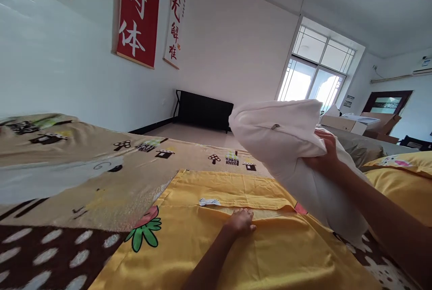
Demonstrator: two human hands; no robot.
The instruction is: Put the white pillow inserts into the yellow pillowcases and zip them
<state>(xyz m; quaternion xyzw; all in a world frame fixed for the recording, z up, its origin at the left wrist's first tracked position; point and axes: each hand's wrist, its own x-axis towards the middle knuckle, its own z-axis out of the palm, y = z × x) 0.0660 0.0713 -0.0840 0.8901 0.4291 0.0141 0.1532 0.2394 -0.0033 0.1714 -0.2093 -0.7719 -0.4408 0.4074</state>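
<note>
A yellow pillowcase [219, 240] lies flat on the patterned bed sheet [101, 177], its open edge facing away from me. My left hand [241, 222] rests at that opening, fingers curled on the fabric edge. My right hand [324, 150] grips a white pillow [280, 141] and holds it up in the air to the right of the pillowcase, its lower end hanging down toward the bed.
A second yellow pillow [401, 173] lies at the right. Cardboard boxes [357, 123] sit behind it. A dark bench [204, 110] stands against the far wall, a window [313, 78] to its right. Red and white banners [140, 11] hang on the left wall.
</note>
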